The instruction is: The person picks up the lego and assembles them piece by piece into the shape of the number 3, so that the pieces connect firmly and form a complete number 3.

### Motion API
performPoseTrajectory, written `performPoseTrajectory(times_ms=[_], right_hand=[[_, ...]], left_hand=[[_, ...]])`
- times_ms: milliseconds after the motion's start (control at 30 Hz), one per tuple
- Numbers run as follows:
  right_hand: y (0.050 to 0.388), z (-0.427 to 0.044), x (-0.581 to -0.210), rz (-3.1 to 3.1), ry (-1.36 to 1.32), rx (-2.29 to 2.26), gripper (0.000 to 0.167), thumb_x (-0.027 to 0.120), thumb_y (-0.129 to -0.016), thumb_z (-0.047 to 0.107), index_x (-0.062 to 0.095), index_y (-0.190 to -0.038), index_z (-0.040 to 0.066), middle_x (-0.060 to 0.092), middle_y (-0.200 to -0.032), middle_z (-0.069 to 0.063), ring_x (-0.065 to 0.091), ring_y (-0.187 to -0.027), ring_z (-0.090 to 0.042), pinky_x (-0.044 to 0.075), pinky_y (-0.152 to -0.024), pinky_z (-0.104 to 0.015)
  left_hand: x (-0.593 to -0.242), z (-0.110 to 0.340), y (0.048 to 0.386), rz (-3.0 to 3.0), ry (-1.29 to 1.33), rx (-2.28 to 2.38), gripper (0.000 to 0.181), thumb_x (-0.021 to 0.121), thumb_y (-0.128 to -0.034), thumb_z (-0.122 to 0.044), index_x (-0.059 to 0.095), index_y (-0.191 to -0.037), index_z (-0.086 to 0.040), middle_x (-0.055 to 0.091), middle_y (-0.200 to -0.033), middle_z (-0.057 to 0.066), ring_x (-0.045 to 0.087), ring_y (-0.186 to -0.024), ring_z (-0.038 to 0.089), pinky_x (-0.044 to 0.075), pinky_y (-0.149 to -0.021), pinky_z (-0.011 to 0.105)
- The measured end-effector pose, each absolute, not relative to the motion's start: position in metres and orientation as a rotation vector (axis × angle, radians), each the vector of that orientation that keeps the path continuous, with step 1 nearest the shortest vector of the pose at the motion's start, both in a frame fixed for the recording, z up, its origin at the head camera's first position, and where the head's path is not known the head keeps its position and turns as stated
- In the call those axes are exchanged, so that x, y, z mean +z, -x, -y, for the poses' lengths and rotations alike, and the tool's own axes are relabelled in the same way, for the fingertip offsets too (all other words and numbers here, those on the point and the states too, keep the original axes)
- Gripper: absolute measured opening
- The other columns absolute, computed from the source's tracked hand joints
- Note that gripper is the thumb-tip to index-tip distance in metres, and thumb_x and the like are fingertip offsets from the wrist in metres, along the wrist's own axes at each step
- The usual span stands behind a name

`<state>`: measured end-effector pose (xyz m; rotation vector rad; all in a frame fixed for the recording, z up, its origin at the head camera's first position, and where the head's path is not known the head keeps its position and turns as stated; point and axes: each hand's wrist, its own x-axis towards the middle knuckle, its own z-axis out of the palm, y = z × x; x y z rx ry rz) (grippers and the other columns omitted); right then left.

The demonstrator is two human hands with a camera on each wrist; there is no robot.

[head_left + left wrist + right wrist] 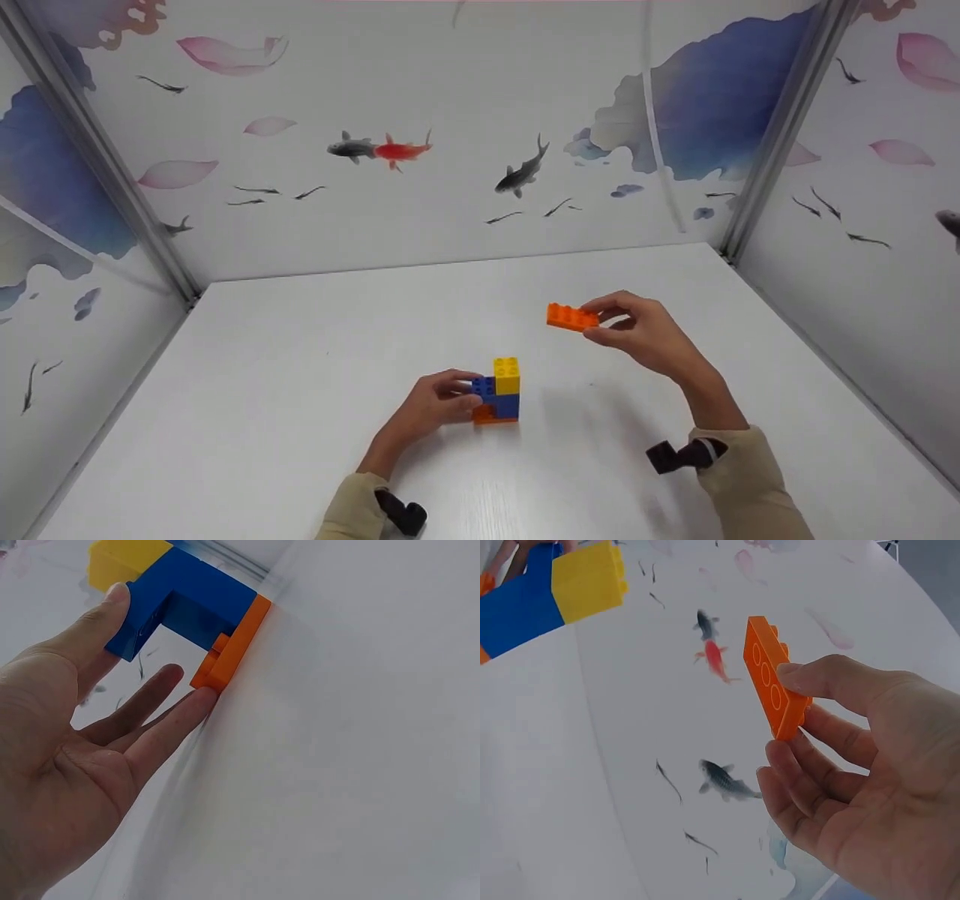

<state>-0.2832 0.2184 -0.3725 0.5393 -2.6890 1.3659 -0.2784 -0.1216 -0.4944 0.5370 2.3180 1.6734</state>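
Observation:
A small stack of toy building bricks (507,407) stands on the white table. Orange is at its base, blue in the middle, and a yellow brick (506,375) sits on top at the right. In the left wrist view, a blue brick (202,596) juts out over the flat orange base (238,652), leaving a gap below. My left hand (433,405) pinches the jutting blue end, and a lower finger touches the orange base. To the right and higher, my right hand (637,330) pinches a flat orange brick (769,679) by one end, clear of the table.
White panels printed with fish and petals (401,152) enclose the table (262,360) at the back and both sides. Metal posts (780,135) stand at the back corners. A black wrist camera (679,455) sits at each sleeve.

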Motion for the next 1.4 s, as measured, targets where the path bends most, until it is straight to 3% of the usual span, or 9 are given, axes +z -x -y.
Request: performPoseTrajectory(times_ms=[267,533,1067,1400], right_hand=[[0.284,-0.188,-0.37,2.653,-0.625,1.396,0.034,0.074,-0.091,0.022,0.069,-0.123,0.01,0.066,-0.123,-0.01,0.063,-0.108,-0.025,0.052,-0.09,-0.016],[0.287,-0.164,-0.379,2.647,-0.633,1.456,0.033,0.076,-0.09,0.023,0.071,-0.121,0.013,0.067,-0.12,-0.008,0.064,-0.108,-0.024,0.056,-0.097,-0.038],[0.286,-0.145,-0.397,2.658,-0.727,1.488,0.031,0.076,-0.09,0.024,0.072,-0.119,0.014,0.068,-0.117,-0.007,0.064,-0.109,-0.03,0.056,-0.097,-0.041],[0.286,-0.139,-0.402,2.716,-0.813,1.412,0.028,0.076,-0.089,0.025,0.073,-0.116,0.016,0.069,-0.115,-0.004,0.064,-0.108,-0.027,0.057,-0.097,-0.04]], left_hand=[[-0.494,0.122,0.277,-2.295,-0.518,1.69,0.046,0.069,-0.0952,-0.034,0.061,-0.135,-0.011,0.064,-0.131,0.018,0.064,-0.112,0.024,0.059,-0.093,0.037],[-0.492,0.12,0.277,-2.266,-0.504,1.704,0.047,0.069,-0.095,-0.035,0.061,-0.135,-0.012,0.063,-0.132,0.017,0.064,-0.114,0.024,0.059,-0.093,0.038],[-0.491,0.122,0.275,-2.289,-0.51,1.689,0.047,0.068,-0.0955,-0.036,0.06,-0.136,-0.013,0.065,-0.132,0.015,0.064,-0.115,0.025,0.059,-0.095,0.038],[-0.491,0.121,0.276,-2.293,-0.511,1.682,0.045,0.067,-0.0962,-0.035,0.06,-0.135,-0.013,0.063,-0.133,0.016,0.064,-0.116,0.027,0.059,-0.095,0.04]])
